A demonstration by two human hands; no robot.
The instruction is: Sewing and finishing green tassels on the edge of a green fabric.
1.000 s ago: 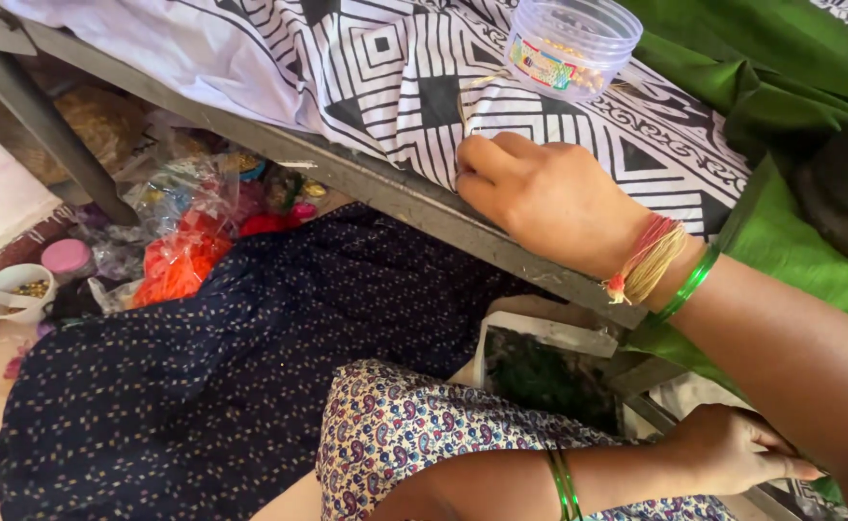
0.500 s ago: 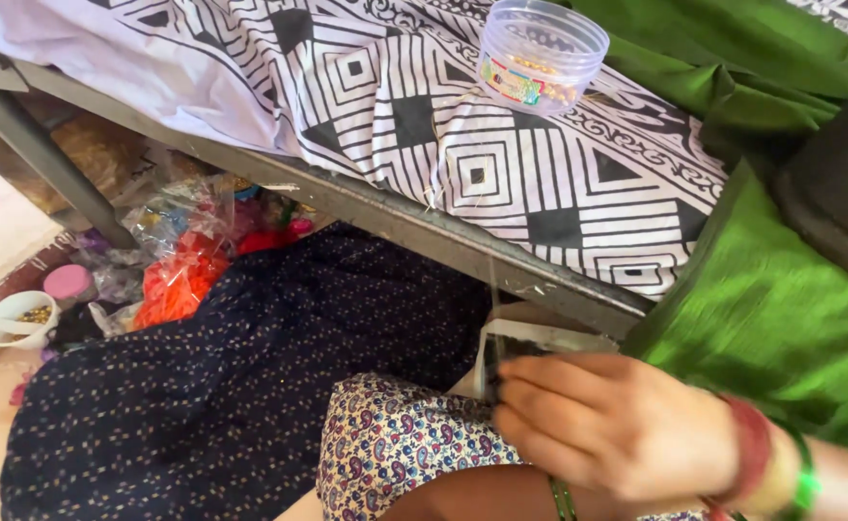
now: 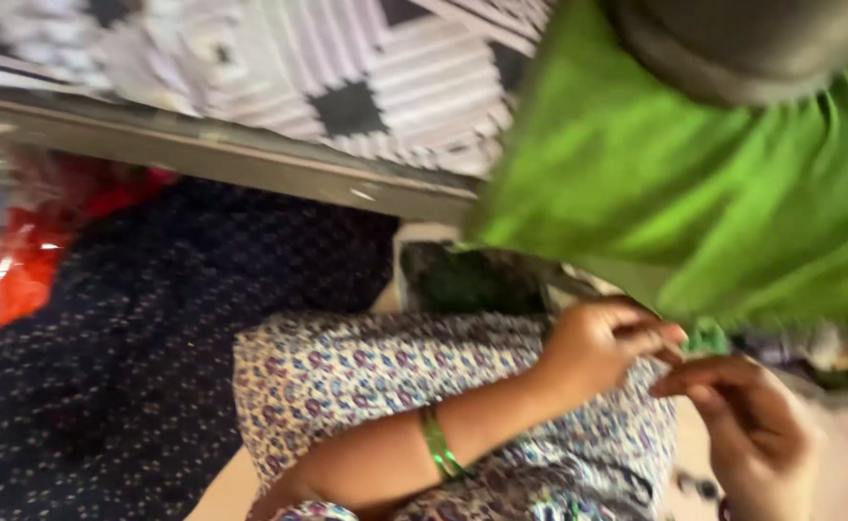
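Head view is blurring: the left hand [image 3: 593,347], wearing a green bangle [image 3: 438,444], and the right hand [image 3: 752,425] are meeting over the floral-print lap [image 3: 347,376], just below the worktop's metal edge [image 3: 250,159]. Fingers of both hands are pressing together at the tips as if pinching something; what they are pinching I cannot tell. Green cloth [image 3: 694,193] is hanging off the edge above them.

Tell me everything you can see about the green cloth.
The green cloth is bright, plain and smooth-looking, with soft folds, filling the upper right. It drapes down over the frame's edge, beside the black-and-white patterned fabric. A dark grey thing lies on top. The left hand and right hand meet just below its lower edge; whether they touch it is blurred.
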